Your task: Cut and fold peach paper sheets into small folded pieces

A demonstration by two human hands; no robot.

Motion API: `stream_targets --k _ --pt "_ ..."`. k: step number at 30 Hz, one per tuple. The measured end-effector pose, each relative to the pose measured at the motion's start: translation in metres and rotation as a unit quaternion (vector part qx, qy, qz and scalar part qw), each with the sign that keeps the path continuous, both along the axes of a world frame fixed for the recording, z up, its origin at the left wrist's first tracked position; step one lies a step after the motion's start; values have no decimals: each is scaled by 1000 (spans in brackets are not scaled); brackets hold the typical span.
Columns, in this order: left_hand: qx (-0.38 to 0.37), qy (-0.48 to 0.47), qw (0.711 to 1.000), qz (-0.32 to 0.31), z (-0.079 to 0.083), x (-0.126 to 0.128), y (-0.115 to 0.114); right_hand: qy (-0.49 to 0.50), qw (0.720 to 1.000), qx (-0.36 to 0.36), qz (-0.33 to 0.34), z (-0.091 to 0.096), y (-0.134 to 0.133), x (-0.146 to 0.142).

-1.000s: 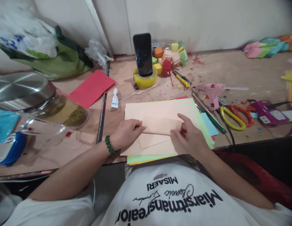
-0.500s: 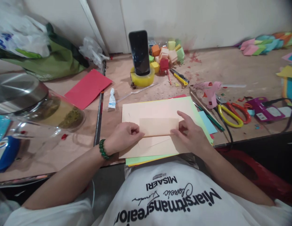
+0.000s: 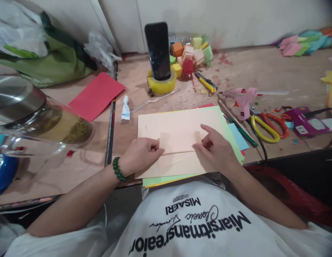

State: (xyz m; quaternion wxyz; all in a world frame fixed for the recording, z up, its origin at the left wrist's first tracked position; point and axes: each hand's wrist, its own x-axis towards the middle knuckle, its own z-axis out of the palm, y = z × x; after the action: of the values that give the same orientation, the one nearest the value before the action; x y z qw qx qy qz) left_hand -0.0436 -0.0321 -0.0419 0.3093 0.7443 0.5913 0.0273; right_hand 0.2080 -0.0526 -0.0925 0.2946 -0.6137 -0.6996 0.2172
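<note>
One folded paper (image 3: 178, 141) atop paper stack (image 3: 168, 121) (scissors (image 3: 264, 128) rightward).

Left hand (image 3: 141, 154) and right hand (image 3: 215, 150) pinch a folded peach paper (image 3: 179, 141) (atop a paper stack (image 3: 171, 123)).

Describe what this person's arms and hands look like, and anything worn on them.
Both forearms are bare, with no gloves or watch. The left hand has a bracelet of round dark green beads at the wrist; the right hand wears nothing. White short sleeves belong to a black-lettered T-shirt.
</note>
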Motion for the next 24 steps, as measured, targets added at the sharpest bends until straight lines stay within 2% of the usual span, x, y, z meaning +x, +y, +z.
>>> stream_targets --k 15,18,24 --pt "5 0 1000 -6 -1 -1 -2 2 1000 -11 2 0 0 3" --pt "20 11 1000 -17 0 -2 -2 35 999 -30 -1 3 1 5" --pt "14 34 999 -25 1 0 -2 115 991 -49 45 5 1 13"
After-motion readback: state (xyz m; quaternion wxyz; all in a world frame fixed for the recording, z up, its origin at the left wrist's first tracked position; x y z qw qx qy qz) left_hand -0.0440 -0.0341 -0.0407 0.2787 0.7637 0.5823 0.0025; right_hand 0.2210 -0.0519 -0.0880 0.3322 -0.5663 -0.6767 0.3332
